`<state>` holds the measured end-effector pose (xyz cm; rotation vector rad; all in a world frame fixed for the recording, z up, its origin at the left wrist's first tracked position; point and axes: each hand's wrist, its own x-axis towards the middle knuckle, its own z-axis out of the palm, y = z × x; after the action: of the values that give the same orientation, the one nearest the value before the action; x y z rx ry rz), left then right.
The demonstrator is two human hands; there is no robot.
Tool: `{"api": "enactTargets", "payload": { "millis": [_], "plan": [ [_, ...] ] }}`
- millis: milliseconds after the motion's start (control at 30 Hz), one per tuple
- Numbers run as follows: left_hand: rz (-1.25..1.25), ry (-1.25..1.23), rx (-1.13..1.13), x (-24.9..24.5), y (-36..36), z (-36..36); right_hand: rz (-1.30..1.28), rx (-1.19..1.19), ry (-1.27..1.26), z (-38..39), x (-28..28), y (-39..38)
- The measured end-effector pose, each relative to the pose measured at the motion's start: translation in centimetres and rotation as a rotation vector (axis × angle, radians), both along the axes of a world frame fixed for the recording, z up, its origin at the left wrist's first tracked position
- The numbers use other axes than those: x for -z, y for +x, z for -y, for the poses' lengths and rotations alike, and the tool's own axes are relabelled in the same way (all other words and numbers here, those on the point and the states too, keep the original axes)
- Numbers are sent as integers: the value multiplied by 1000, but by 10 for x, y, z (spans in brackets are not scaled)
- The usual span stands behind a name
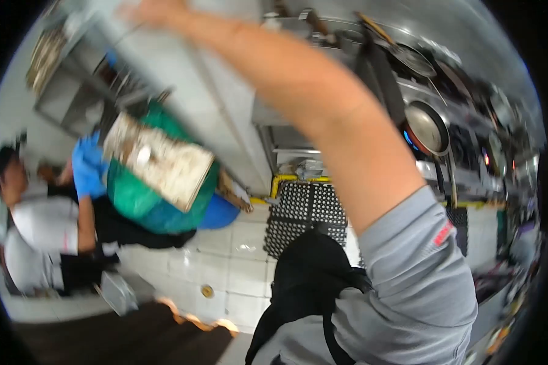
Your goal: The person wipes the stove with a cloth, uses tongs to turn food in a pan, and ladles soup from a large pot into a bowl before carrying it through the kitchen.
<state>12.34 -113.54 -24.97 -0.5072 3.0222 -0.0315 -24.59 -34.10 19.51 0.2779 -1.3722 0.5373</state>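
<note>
At nine o'clock, I noted a co-worker's blue glove (pixel 90 164) beside a stained board (pixel 164 164), apparently propped by a green bag (pixel 125 198). At eleven, the raised right hand (pixel 155 12) was near a pale panel (pixel 186 91); through blur I could not tell its fingers' state. The left was unseen. At two, a pan (pixel 429 126) sat over flame (pixel 410 140), evidently heating.

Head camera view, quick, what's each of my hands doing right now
Right hand: blurred at the picture's top edge; open, closed or holding something cannot be told.
Left hand: not in view, so its state cannot be told.
</note>
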Motion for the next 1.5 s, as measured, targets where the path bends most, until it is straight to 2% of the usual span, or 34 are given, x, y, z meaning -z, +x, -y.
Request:
{"api": "enactTargets", "payload": {
  "millis": [67,100,133,167,200,233,267,300,333,367,400,433,500,533,600,633,667,700,767,800,867,900,933,1000,1067,1167,1200,1267,1333,1367,1400,1433,1467,1500],
  "plan": [
    [172,174,391,60,-42,-108,167,-30,70,12,49,55],
    [207,282,689,87,-63,-177,941,-361,46,16,70,138],
    [203,439,999,105,-82,-259,953,-687,221,12,132,154],
    [199,596,1265,112,-90,-353,413,-487,1036,2,227,145],
    [291,1080,994,156,-87,-436,1157,-677,849,-5,227,247],
    [287,804,1190,52,-66,-546,1531,-763,799,-28,217,326],
    [314,891,1276,21,-68,-611,1770,-640,461,-42,261,378],
    [221,1114,1444,10,-82,-660,1724,-698,97,-60,272,431],
    [230,1147,1476,-5,-95,-705,1629,-560,-261,-70,279,488],
    [368,1058,1360,-13,-111,-738,1606,-451,-459,-82,292,537],
    [319,1073,1392,-33,-120,-771,1519,-347,-681,-86,292,586],
    [264,1082,1410,-53,-129,-800,1452,-221,-801,-88,293,634],
    [381,1208,1410,-31,-172,-853,1514,161,-1123,-80,261,711],
    [442,1255,1321,-30,-182,-877,1306,251,-1323,-68,262,740],
    [537,1332,1197,-39,-192,-930,1096,503,-1561,-47,258,773],
    [573,1360,1160,-46,-195,-955,929,582,-1568,-36,276,787],
    [620,1379,1112,-53,-196,-980,757,660,-1574,-22,292,794],
    [666,1399,1062,-58,-198,-1005,759,660,-1586,-12,299,788],
    [705,1386,963,-64,-209,-1058,420,711,-1829,7,310,769],
    [712,1378,972,-64,-220,-1086,310,700,-1927,18,327,757],
    [814,1512,843,-58,-245,-1138,135,562,-2074,44,372,742],
    [824,1502,854,-56,-260,-1167,125,597,-2149,53,390,728],
    [848,1508,771,-54,-275,-1192,117,630,-2229,63,404,712],
    [876,1503,679,-43,-309,-1241,-127,574,-2319,81,428,680],
    [1019,1536,513,-32,-342,-1288,-311,567,-2382,115,474,659],
    [1073,1527,376,-25,-371,-1345,136,737,-2683,152,480,610],
    [1089,1599,349,-15,-384,-1362,198,752,-2736,170,486,600],
    [1213,1777,366,0,-410,-1385,182,740,-2807,203,491,574],
    [1351,1682,297,7,-443,-1421,59,777,-2878,255,487,537],
    [1550,1690,230,7,-452,-1428,19,802,-2918,276,484,524],
    [1221,1602,602,14,-447,-1430,-15,821,-2951,293,484,516],
    [1462,1725,279,29,-477,-1458,215,720,-3038,331,505,522],
    [1809,1769,-9,17,-482,-1468,-196,742,-2993,346,496,521],
    [1561,1742,-89,27,-498,-1488,-14,839,-3055,304,452,506]
  ]
}}
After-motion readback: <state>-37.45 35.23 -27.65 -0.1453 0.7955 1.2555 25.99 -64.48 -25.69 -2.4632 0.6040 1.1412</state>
